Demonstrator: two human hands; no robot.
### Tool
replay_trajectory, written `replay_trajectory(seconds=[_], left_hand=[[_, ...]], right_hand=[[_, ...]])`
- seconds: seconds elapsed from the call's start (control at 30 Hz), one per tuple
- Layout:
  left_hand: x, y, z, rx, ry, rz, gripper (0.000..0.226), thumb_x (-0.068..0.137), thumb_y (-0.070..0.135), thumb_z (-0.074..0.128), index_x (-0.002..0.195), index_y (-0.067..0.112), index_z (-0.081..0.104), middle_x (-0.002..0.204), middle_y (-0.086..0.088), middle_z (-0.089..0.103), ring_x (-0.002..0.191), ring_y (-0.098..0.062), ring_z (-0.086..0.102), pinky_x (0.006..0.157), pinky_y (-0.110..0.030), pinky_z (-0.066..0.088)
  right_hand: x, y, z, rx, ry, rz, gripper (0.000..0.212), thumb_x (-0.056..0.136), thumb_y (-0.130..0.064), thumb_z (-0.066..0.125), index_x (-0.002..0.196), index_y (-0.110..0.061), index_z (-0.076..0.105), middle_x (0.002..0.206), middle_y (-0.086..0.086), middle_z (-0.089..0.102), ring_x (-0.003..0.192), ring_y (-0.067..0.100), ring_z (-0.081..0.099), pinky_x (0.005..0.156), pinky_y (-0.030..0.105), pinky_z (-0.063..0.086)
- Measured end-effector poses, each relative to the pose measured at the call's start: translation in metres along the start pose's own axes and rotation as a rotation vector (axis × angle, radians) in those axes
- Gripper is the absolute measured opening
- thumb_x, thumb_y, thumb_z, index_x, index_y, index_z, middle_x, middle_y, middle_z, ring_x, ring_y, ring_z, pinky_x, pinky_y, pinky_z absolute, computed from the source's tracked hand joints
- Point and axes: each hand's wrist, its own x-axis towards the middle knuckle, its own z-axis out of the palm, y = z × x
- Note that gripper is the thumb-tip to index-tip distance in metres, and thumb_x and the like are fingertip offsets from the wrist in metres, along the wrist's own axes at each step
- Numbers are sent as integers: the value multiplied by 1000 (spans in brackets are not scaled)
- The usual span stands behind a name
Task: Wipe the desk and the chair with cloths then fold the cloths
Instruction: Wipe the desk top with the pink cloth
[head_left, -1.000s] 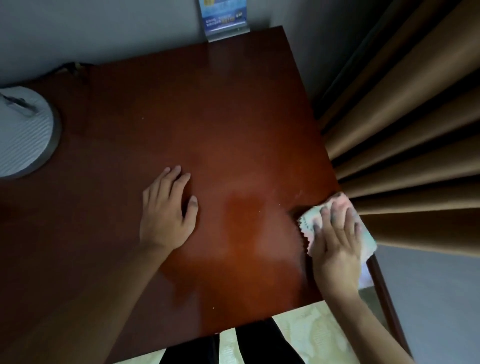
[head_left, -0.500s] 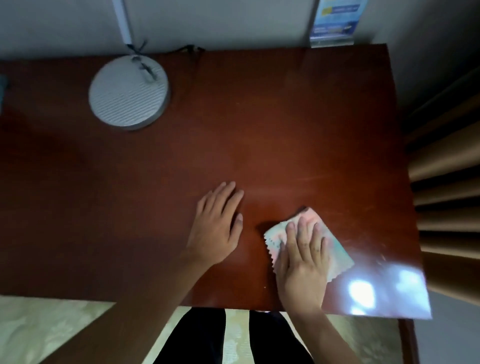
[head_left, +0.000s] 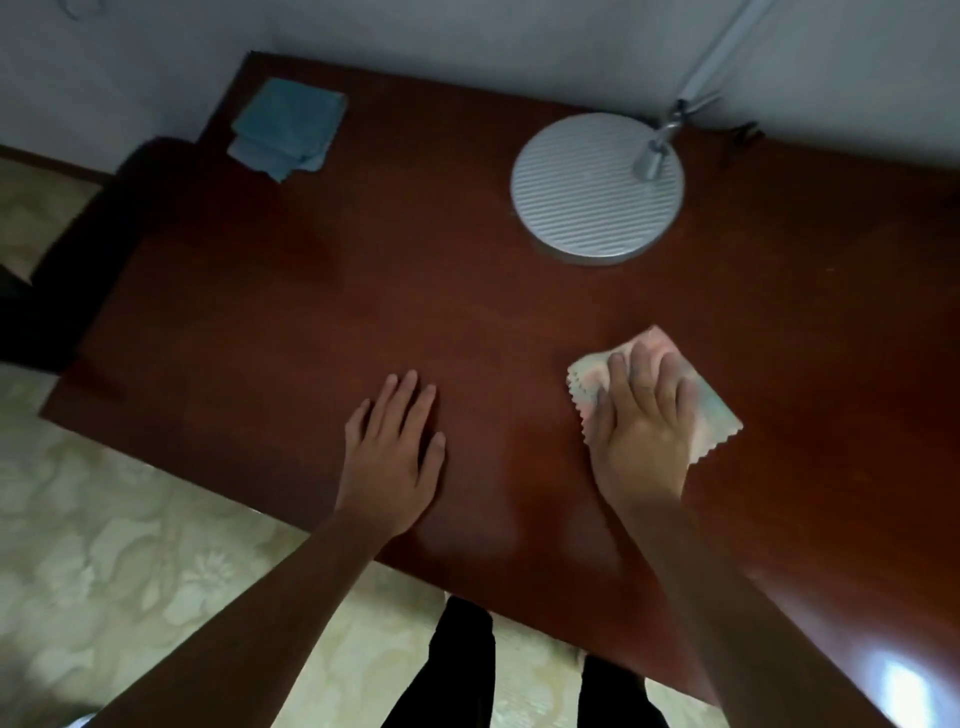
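Observation:
The dark red wooden desk (head_left: 363, 291) fills the middle of the view. My right hand (head_left: 641, 431) presses flat on a small pastel cloth with zigzag edges (head_left: 711, 410), which lies on the desk right of centre. Straight fingers cover most of that cloth. My left hand (head_left: 395, 452) rests flat on the bare desk top near the front edge, fingers straight, holding nothing. A folded blue cloth (head_left: 288, 127) lies at the desk's far left corner. A dark chair (head_left: 78, 260) stands off the left end of the desk, mostly in shadow.
A round grey lamp base (head_left: 597, 189) with a metal arm stands at the back of the desk, beyond my right hand. A pale wall runs behind the desk. Patterned cream floor (head_left: 130, 545) lies in front, with my dark trouser legs (head_left: 462, 670) below the desk edge.
My right hand has slid the pastel cloth leftward from the desk's right edge toward the middle. The view has swung left, bringing the blue cloth and chair into sight. My left hand stays flat.

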Motion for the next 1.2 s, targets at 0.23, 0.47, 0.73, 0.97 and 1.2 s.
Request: replay_trajectory(seconds=[0.23,0.47,0.73,0.97,1.2], left_hand=[[4,-94,-11,-118,131,-107,53,101,36,33,146,11,46,155,-7,41,149,-21,29,118,-46,26],[5,-103,-8,-177,132,-99,59,92,35,39,143,6,49,153,-11,44,146,-24,34,116,-46,29],[7,-105,-11,-212,100,-121,56,100,43,33,142,11,50,155,-7,41,149,-19,27,121,-39,18],[7,-107,-7,-292,167,-112,51,95,36,44,138,11,54,152,-7,46,148,-18,30,121,-38,20],[-2,-128,-11,-398,292,-296,42,91,28,46,127,13,61,144,-3,54,142,-17,39,118,-44,24]], right_hand=[[101,-142,67,23,-56,-139,46,101,-28,35,136,-7,56,147,17,48,138,46,38,115,57,24],[-37,-190,50,126,-235,-537,41,105,-31,40,139,-14,55,152,6,44,144,29,35,114,54,32],[145,-181,76,-21,-146,-176,54,103,-34,25,139,-4,52,149,20,44,138,42,39,114,52,26],[-8,-203,63,147,-246,-406,42,102,-33,48,133,-8,60,148,8,47,145,29,34,119,50,25],[101,-224,76,136,-342,-431,47,101,-35,37,135,-9,58,148,14,47,145,30,31,121,43,17]])
